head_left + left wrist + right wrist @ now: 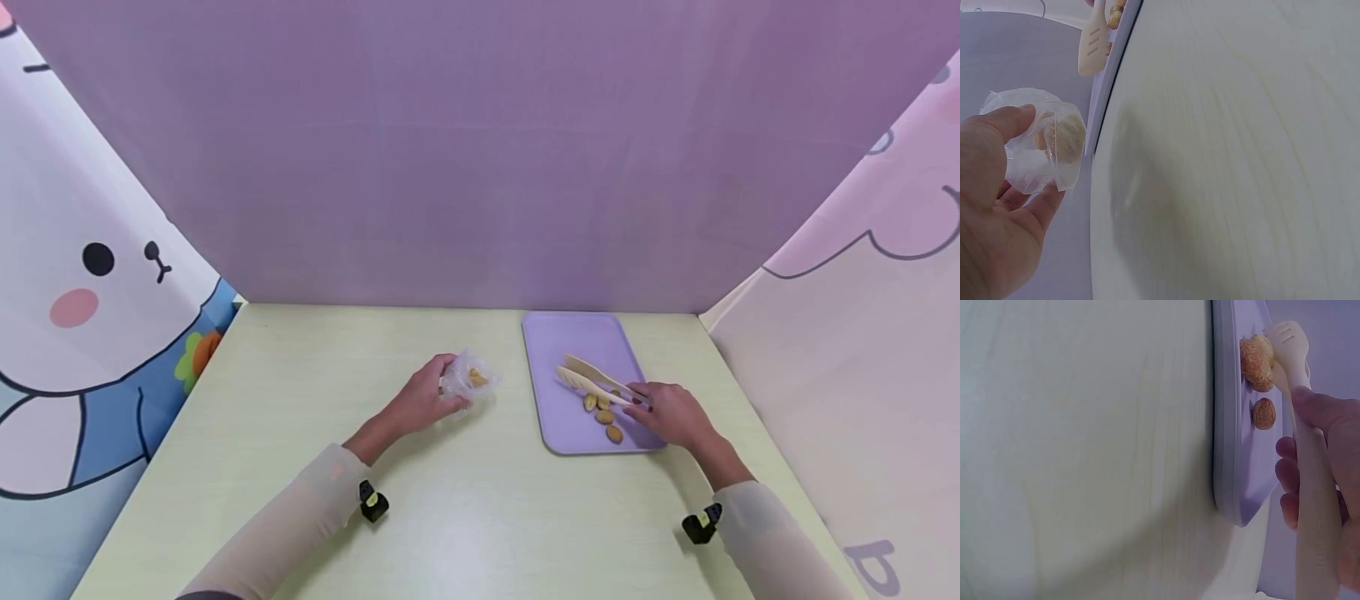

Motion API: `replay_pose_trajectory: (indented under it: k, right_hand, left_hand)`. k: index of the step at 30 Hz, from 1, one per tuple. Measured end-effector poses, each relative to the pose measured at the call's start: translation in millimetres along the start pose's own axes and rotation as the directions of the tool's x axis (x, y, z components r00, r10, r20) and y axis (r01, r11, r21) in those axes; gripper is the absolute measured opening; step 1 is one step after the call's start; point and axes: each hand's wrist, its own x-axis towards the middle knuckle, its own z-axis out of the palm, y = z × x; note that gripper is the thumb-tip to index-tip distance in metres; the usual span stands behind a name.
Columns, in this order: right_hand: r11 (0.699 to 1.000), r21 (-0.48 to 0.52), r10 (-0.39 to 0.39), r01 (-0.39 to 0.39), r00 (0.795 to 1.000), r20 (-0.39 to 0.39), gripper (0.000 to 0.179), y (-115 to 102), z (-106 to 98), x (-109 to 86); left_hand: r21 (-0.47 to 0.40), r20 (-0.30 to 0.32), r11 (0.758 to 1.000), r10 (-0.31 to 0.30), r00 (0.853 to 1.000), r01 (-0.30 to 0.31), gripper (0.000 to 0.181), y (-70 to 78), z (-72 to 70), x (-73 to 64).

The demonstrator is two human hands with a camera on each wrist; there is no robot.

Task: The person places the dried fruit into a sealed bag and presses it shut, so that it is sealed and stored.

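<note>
My left hand [422,395] holds a clear plastic bag [468,377] above the table, thumb on one side and fingers on the other. Inside the bag are light brown pieces [1063,139], blurred by the film. Over a purple tray [558,333], my right hand [675,414] grips beige tongs [596,387], one arm of which has a slotted head. The tong tips stand apart, with nothing visible between them. Several small brown, nut-like pieces [604,416] lie on the tray below and beside the tongs; one wrinkled piece [1264,414] sits apart from a cluster.
The pale wood-grain table [480,517] spreads under both arms. A purple panel [480,167] rises behind it, with a cartoon-printed sheet [90,350] on the left and a pink and white one [862,350] on the right.
</note>
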Motion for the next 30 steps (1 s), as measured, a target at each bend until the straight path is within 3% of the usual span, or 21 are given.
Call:
replay_pose_trajectory:
  k: [12,30]
  right_hand:
    - [0.999,0.005,0.039,-0.039,0.999,0.009,0.046,1.8,1.6,0.4]
    - [1.000,-0.003,-0.019,0.019,0.999,-0.050,0.043,-3.7,-2.8,0.9]
  left_hand:
    - [-0.011,-0.005,1.000,0.012,1.000,-0.012,0.074,2.2,0.3,1.0]
    - [-0.026,-0.005,1.000,0.015,1.000,-0.016,0.074,2.1,1.2,0.9]
